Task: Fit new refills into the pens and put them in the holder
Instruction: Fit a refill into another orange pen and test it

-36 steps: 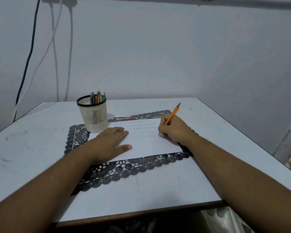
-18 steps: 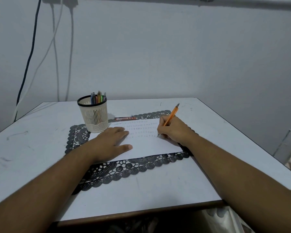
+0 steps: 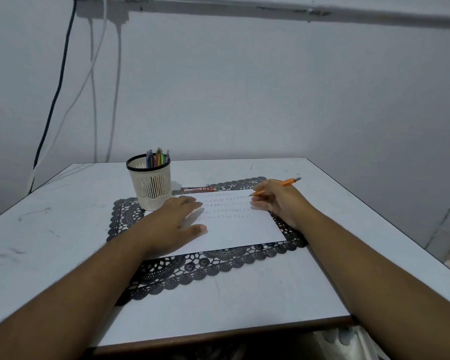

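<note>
Orange pen [image 3: 283, 185] lay nearly level, pinched in the right hand [image 3: 278, 201] above the paper [image 3: 234, 224]; left hand [image 3: 177, 222] pressed flat, fingers straight; holder [image 3: 151, 185] stood behind on the counter [image 3: 63, 229].

Your left hand [image 3: 176, 221] flat, palm down, fingers straight, thumb splayed. Your right hand [image 3: 278, 201] lifted, thumb and fingers pinching near tip end, long end trailing past knuckles.
</note>
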A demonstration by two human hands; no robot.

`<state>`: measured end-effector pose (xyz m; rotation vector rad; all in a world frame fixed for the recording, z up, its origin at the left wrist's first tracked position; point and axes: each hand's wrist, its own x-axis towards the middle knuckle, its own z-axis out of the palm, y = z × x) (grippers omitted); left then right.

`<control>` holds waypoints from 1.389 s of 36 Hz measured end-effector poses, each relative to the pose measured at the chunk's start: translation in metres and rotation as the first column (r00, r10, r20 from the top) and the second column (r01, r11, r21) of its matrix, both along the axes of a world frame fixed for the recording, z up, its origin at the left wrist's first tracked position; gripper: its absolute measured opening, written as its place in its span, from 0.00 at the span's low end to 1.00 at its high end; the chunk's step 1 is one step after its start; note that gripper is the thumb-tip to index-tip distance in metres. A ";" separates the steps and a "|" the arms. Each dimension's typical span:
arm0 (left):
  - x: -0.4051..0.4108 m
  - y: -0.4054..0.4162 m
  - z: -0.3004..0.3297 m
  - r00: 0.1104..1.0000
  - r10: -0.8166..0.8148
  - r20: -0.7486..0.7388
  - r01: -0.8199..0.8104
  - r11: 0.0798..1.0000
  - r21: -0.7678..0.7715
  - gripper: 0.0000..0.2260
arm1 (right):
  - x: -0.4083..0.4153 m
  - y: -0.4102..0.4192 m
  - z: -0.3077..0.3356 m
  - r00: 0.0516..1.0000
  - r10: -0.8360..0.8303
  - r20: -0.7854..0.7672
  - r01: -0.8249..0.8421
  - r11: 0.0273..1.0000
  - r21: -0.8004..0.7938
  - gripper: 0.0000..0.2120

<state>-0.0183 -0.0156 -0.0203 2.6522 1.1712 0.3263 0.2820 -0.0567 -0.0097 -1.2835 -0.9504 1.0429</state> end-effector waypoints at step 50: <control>-0.035 0.077 -0.022 0.476 0.418 0.773 -0.328 0.901 -0.285 0.51 | -0.188 0.093 0.091 0.349 -0.342 0.872 -0.216 0.876 0.430 0.14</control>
